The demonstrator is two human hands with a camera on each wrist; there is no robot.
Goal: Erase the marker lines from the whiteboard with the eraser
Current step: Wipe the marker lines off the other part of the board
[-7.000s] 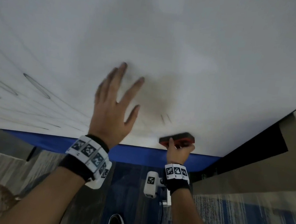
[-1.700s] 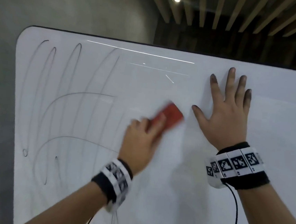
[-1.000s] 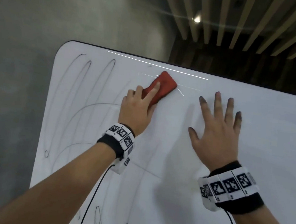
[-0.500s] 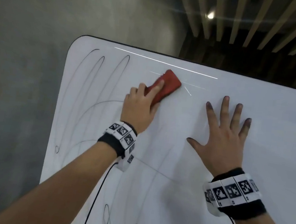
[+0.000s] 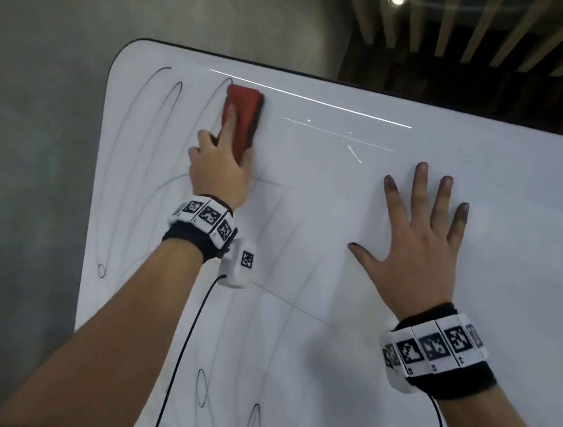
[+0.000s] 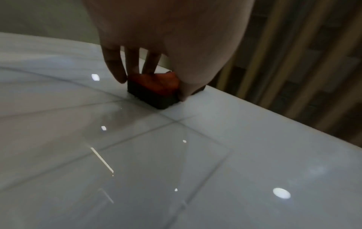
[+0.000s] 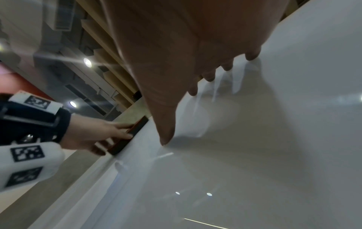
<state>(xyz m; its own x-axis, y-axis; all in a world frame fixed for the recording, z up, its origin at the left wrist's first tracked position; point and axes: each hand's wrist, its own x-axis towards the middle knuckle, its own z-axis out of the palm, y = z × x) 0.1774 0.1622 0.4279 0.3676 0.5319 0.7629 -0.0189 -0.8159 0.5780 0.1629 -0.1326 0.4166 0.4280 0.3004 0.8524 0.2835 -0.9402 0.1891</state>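
The whiteboard (image 5: 343,374) stands upright and bears thin dark marker lines (image 5: 171,106) looping down its left side, with fainter curves across the middle. My left hand (image 5: 220,169) grips the red eraser (image 5: 244,117) and presses it flat on the board near the top left corner. In the left wrist view the fingers sit on one side of the eraser (image 6: 154,88) and the thumb on the other. My right hand (image 5: 417,254) lies flat on the board to the right, fingers spread and fingertips darkened. The right wrist view shows the eraser (image 7: 127,139) edge-on.
A grey wall (image 5: 31,154) lies left of the board's rounded corner (image 5: 124,50). Wooden ceiling slats (image 5: 497,27) and a lamp show above the top edge. Small loops (image 5: 201,388) are drawn low on the board. Cables hang from both wrist cameras.
My left hand has slid the eraser to the left along the top of the board and turned it upright. The right hand has stayed flat on the board.
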